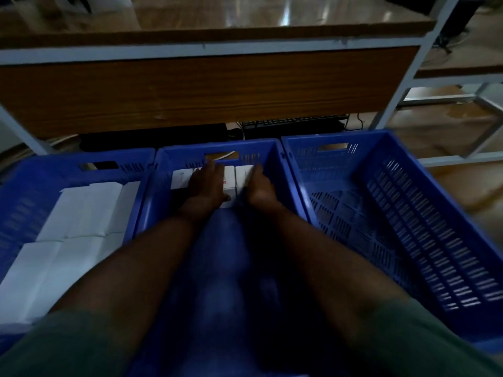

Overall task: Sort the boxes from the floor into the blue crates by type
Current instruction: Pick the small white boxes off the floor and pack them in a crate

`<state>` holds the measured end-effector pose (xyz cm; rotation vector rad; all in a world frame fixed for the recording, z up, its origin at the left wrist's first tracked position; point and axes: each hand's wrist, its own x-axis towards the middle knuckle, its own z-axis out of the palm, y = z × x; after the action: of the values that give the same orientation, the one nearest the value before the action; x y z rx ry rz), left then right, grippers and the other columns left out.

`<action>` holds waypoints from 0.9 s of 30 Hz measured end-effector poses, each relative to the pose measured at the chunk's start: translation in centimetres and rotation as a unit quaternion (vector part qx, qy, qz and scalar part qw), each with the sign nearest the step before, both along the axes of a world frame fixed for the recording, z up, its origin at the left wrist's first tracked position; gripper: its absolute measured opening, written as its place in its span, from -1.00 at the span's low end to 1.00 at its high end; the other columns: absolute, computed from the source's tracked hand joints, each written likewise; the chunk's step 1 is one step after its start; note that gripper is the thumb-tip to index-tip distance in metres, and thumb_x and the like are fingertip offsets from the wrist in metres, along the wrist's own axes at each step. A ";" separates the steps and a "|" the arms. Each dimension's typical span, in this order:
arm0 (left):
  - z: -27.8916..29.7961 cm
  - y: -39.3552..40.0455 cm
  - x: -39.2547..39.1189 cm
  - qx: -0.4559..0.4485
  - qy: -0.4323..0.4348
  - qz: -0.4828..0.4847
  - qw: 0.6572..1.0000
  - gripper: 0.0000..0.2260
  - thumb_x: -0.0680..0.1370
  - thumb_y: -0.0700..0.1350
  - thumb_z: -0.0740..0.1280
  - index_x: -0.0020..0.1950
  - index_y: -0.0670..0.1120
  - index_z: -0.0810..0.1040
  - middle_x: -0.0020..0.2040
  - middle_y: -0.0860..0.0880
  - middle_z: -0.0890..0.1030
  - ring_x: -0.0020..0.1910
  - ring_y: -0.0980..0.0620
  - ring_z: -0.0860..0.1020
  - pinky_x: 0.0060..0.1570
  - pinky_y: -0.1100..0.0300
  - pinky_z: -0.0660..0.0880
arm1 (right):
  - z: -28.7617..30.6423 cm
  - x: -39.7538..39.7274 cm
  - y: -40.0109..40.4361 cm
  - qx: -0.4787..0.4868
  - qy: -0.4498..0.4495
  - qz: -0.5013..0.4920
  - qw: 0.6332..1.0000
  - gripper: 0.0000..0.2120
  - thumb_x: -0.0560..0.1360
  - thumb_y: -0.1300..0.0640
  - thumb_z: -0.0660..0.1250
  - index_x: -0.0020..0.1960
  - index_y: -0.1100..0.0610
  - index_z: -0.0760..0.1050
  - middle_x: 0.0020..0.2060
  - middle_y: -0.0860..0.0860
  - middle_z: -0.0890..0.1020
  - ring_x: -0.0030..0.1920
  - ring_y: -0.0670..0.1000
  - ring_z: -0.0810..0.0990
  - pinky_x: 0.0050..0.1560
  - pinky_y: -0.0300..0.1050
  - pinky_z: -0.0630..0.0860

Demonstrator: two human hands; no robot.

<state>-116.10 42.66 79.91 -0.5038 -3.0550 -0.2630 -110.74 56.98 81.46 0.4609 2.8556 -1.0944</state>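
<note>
Boxes (231, 176), small and white, sit in a row against the far wall of the middle blue crate (272, 159), packed tight so more can fit in front. The left hand (208, 183) lies flat on them with fingers spread, the right hand (260, 186) presses the row's right end; a firm grip cannot be told. White boxes of another kind (81, 213) fill the left crate (32, 191), and the right crate (381, 186) holds none

Three blue crates (408, 213) side by side on the floor (449, 186) before a wooden table (190, 91).
</note>
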 end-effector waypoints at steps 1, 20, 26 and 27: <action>-0.7 0.2 -0.4 0.019 -0.001 -0.006 1.000 -0.25 0.44 0.05 0.53 0.51 -0.08 0.27 0.47 -0.17 0.32 0.36 -0.24 0.40 0.31 -0.09 0.44 | -0.4 0.0 -0.2 -0.033 0.000 -0.033 0.999 -0.60 0.63 0.26 0.21 0.44 0.24 0.25 0.26 0.27 0.53 0.27 0.27 0.54 0.22 0.06 0.46; -5.6 -0.4 -0.3 -0.071 0.142 -0.021 0.987 -0.23 0.35 -0.14 0.50 0.53 -0.13 0.31 0.39 -0.23 0.41 0.28 -0.27 0.43 0.30 -0.19 0.39 | -7.6 -0.3 -3.6 -0.269 0.127 -0.155 0.942 -0.16 0.31 0.26 0.62 0.44 0.07 0.23 0.29 -0.04 0.48 0.25 -0.15 0.40 0.29 -0.18 0.37; -5.9 -0.2 -0.3 -0.069 0.153 -0.002 0.986 -0.21 0.32 -0.12 0.54 0.50 -0.13 0.32 0.35 -0.19 0.44 0.26 -0.22 0.42 0.32 -0.16 0.38 | -7.8 -0.7 -3.1 -0.278 0.117 -0.136 0.944 -0.12 0.32 0.22 0.62 0.47 0.02 0.19 0.33 -0.04 0.47 0.28 -0.12 0.41 0.36 -0.07 0.40; -6.0 -0.1 -0.3 -0.068 0.153 -0.005 0.986 -0.19 0.29 -0.12 0.56 0.50 -0.13 0.33 0.35 -0.19 0.45 0.25 -0.22 0.44 0.32 -0.16 0.39 | -7.9 -0.7 -3.1 -0.278 0.118 -0.136 0.944 -0.11 0.31 0.24 0.63 0.47 0.05 0.19 0.34 -0.02 0.46 0.30 -0.11 0.41 0.39 -0.04 0.40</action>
<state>-116.35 42.53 73.91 -0.5113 -2.7812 0.0236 -111.42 53.89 73.57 0.7265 2.5241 -2.0411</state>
